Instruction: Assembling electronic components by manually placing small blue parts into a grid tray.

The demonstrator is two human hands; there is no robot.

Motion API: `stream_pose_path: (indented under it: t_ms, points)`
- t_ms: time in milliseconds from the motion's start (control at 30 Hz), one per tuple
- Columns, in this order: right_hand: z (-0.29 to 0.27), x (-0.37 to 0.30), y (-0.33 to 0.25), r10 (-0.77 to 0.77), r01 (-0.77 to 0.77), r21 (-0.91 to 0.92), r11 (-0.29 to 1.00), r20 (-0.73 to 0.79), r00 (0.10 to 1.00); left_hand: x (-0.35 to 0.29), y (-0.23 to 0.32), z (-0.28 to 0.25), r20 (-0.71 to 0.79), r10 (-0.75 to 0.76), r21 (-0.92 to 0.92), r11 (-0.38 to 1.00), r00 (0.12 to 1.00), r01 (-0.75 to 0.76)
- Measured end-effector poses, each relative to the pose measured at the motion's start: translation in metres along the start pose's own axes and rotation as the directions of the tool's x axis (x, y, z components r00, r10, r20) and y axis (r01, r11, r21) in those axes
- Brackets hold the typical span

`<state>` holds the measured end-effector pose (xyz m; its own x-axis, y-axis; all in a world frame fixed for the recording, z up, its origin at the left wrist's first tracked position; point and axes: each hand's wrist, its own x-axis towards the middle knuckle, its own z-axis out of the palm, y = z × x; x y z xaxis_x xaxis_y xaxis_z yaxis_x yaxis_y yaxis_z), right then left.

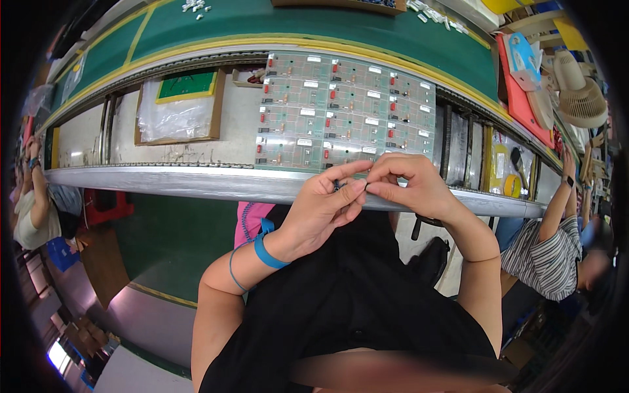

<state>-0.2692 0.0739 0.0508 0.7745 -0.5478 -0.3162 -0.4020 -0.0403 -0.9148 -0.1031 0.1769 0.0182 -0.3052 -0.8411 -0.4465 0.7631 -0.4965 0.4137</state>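
My left hand is at the near rail, its palm turned up and fingers curled around a few small dark parts. My right hand meets it, thumb and forefinger pinched at the left fingertips. A tiny dark part shows between the fingertips; its kind is too small to tell. Just beyond both hands lies a panel of several green circuit boards, carrying red and black components, resistors and white labels. Its near edge is partly hidden by my fingers. A blue wrist strap circles my left wrist.
The metal rail runs across in front of me. Left of the boards stands a cardboard box with clear plastic bags. Yellow tape lies at the right. A green bench runs behind. Other people work at both sides.
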Motion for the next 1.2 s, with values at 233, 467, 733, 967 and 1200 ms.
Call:
stream_pose_path:
  t_ms: [233, 467, 733, 967, 1200]
  points:
    - [0.005, 0.015, 0.012, -0.368, 0.25, -0.529, 0.811, -0.129, 0.921, -0.027, 0.009, -0.013, -0.111, -0.045, -0.3, 0.954, 0.993, 0.01]
    - [0.022, 0.025, 0.02, -0.383, 0.265, -0.579, 0.771, -0.09, 0.919, -0.038, 0.003, -0.027, -0.111, -0.008, -0.196, 0.981, 0.994, -0.014]
    - [0.029, 0.03, 0.019, -0.428, 0.268, -0.673, 0.69, -0.081, 0.9, -0.039, 0.003, -0.033, -0.107, 0.035, -0.091, 0.995, 0.994, -0.045]
    - [0.033, 0.031, 0.016, -0.415, 0.247, -0.72, 0.649, -0.063, 0.908, -0.04, 0.012, -0.026, -0.145, 0.009, -0.188, 0.982, 0.989, -0.037]
    - [0.03, 0.028, -0.003, -0.373, 0.274, -0.569, 0.776, -0.062, 0.926, -0.034, 0.006, -0.033, -0.002, 0.065, -0.137, 0.989, 0.998, -0.065]
